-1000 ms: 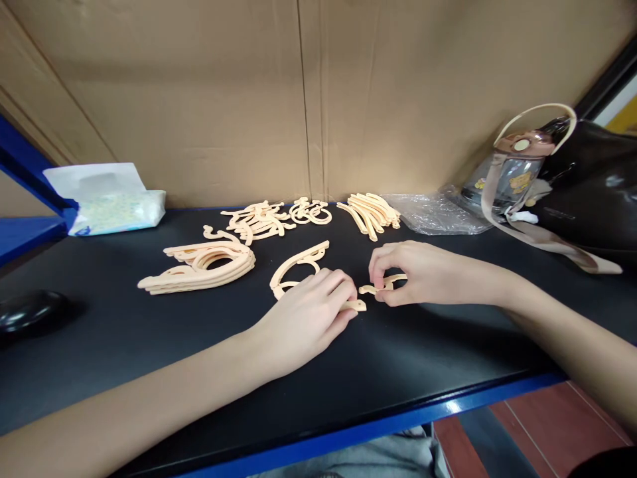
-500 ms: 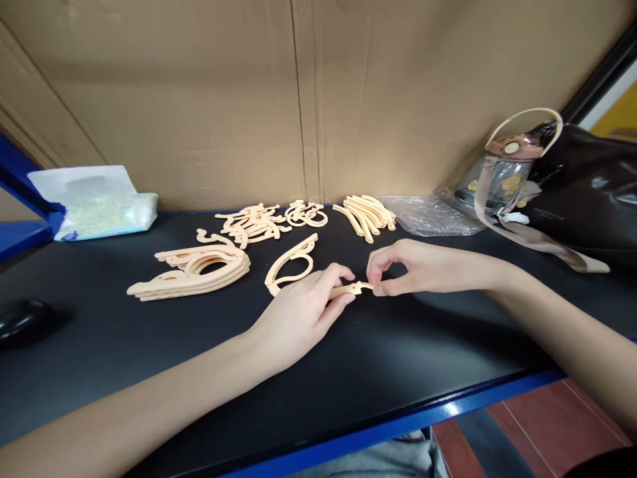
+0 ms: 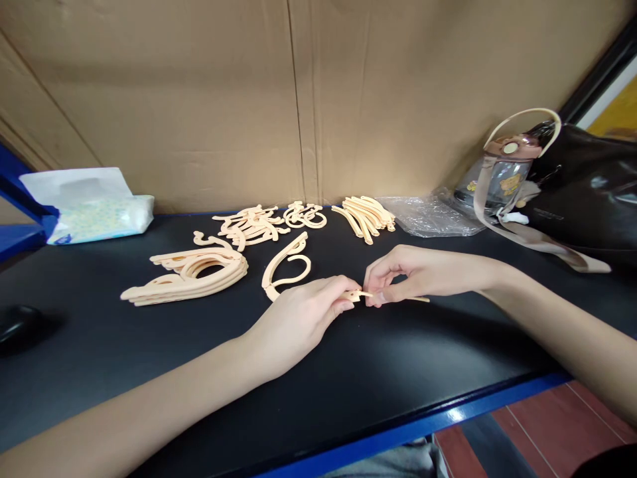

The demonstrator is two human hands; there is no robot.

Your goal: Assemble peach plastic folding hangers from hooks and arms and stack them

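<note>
My left hand (image 3: pixel 303 318) pinches a cream plastic piece (image 3: pixel 353 295), whose holed end sticks out past the fingertips. My right hand (image 3: pixel 403 275) grips a thin cream strip (image 3: pixel 421 299) between thumb and fingers; one end points at the left hand's piece, and the other shows below the palm. Where the two parts meet is too small to make out. Behind my left hand lies a curved cream part with a hook (image 3: pixel 286 262), partly hidden by that hand.
Folded hanger-like parts (image 3: pixel 199 282) are stacked at left. Behind lie loose branched pieces (image 3: pixel 253 224), small hooks (image 3: pixel 303 215) and curved bars (image 3: pixel 364 216). A tissue pack (image 3: pixel 99 212), mouse (image 3: pixel 22 325), clear bag (image 3: pixel 428 216), bottle (image 3: pixel 505 176) and black bag (image 3: pixel 592 192) surround them.
My right hand has turned, and a length of strip now shows below its palm. Both hands sit slightly lower in the view. Less of the left hand's piece is visible.
</note>
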